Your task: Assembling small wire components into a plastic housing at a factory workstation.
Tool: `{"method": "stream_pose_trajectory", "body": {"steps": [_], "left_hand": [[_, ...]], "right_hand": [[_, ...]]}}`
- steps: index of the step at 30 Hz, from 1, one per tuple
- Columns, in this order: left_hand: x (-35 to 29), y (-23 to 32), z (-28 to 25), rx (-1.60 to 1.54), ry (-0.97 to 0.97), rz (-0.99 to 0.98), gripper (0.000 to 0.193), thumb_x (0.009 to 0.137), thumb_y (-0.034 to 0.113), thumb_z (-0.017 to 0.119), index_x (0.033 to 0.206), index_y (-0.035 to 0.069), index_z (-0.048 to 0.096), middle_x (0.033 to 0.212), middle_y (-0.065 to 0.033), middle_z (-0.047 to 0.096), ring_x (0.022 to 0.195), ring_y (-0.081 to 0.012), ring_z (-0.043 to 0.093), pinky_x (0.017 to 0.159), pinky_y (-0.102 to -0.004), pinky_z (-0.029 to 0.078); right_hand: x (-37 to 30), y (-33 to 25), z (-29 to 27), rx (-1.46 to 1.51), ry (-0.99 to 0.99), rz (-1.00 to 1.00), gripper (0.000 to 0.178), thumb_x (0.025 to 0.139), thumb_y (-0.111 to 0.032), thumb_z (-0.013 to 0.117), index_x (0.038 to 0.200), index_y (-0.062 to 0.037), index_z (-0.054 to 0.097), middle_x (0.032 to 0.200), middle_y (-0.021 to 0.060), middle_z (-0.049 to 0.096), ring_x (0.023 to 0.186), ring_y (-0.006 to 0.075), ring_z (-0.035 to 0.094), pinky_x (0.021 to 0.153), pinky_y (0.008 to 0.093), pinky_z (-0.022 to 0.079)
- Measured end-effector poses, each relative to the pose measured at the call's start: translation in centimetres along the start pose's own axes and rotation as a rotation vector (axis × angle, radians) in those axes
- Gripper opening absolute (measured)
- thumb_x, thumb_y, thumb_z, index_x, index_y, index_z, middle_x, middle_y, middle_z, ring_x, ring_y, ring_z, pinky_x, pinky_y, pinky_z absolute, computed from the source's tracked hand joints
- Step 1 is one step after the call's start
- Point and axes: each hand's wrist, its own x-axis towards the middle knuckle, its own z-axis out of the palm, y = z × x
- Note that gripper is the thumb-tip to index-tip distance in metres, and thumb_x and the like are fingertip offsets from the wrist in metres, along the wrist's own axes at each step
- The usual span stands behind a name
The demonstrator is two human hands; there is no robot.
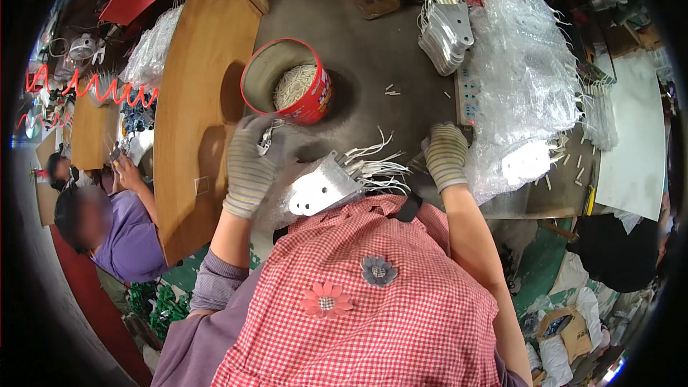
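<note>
My left hand (251, 166), in a striped knit glove, is beside the red tin bucket (321, 106), its fingers curled. A small shiny metal piece (268, 137) shows at its fingertips; I cannot tell its kind or whether the hand grips it. Inside the bucket lie many short white tubes (295, 86). My right hand (446, 158), gloved alike, is low over the table with fingers bent together; what they hold, if anything, is hidden. Between my hands, against my apron, rests a stack of white metal plates (324, 185) in bubble wrap, its white wires (376, 166) pointing right.
Bubble-wrapped bundles (523, 64) cover the table's right side, beside another plate stack (446, 32). A power strip (469, 97) lies along them. Loose white tubes (391, 91) are scattered about. A wooden panel (204, 100) stands at left; beyond it sits a co-worker in purple (132, 236).
</note>
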Motion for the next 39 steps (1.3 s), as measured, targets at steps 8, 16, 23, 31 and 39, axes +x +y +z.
{"method": "stream_pose_trajectory", "body": {"steps": [8, 16, 23, 31, 39], "left_hand": [[3.0, 12.1, 5.1, 0.27, -0.451, 0.548, 0.013, 0.081, 0.025, 0.067, 0.085, 0.013, 0.071, 0.094, -0.0079, 0.066, 0.094, -0.0278, 0.062, 0.09, -0.0454, 0.044], [2.9, 11.0, 6.0, -0.408, -0.527, 0.363, 0.021, 0.081, 0.021, 0.07, 0.095, 0.006, 0.074, 0.095, -0.0129, 0.066, 0.098, -0.0333, 0.059, 0.088, -0.0445, 0.043], [2.5, 10.4, 6.3, -0.483, -0.496, 0.4, 0.018, 0.08, 0.02, 0.072, 0.089, 0.005, 0.073, 0.096, -0.01, 0.067, 0.094, -0.0316, 0.059, 0.085, -0.0425, 0.044], [2.1, 10.7, 6.8, -0.584, -0.327, 0.376, 0.021, 0.081, 0.025, 0.069, 0.086, 0.006, 0.073, 0.084, -0.0097, 0.068, 0.082, -0.0304, 0.061, 0.083, -0.0429, 0.044], [2.2, 10.3, 7.1, -0.598, -0.348, 0.365, 0.021, 0.081, 0.026, 0.069, 0.087, 0.006, 0.073, 0.085, -0.01, 0.068, 0.085, -0.0306, 0.061, 0.085, -0.043, 0.044]], "right_hand": [[-4.2, -2.0, -3.8, 1.134, 0.213, 0.202, 0.007, 0.093, -0.006, 0.063, 0.098, -0.0032, 0.059, 0.08, 0.0073, 0.063, 0.066, 0.0192, 0.057, 0.062, 0.0316, 0.048], [-8.4, -2.0, -9.1, 1.341, 0.021, 0.259, 0.009, 0.088, -0.004, 0.069, 0.096, -0.0017, 0.067, 0.083, 0.0032, 0.065, 0.07, 0.0082, 0.057, 0.064, 0.0259, 0.049], [-7.5, -3.1, -10.7, 0.924, 0.269, -0.167, 0.012, 0.084, -0.006, 0.072, 0.094, -0.0016, 0.067, 0.085, 0.0065, 0.065, 0.078, 0.0144, 0.063, 0.07, 0.0306, 0.05], [-7.8, -3.3, -9.7, 1.968, 0.089, 0.255, 0.026, 0.093, -0.003, 0.062, 0.119, -0.0043, 0.057, 0.089, 0.0023, 0.061, 0.074, 0.0077, 0.056, 0.067, 0.021, 0.046], [-7.7, -3.4, -10.8, 1.819, 0.056, 0.168, 0.041, 0.089, 0.009, 0.058, 0.127, -0.0031, 0.053, 0.098, 0.0019, 0.061, 0.088, 0.009, 0.057, 0.079, 0.0225, 0.047]]}}
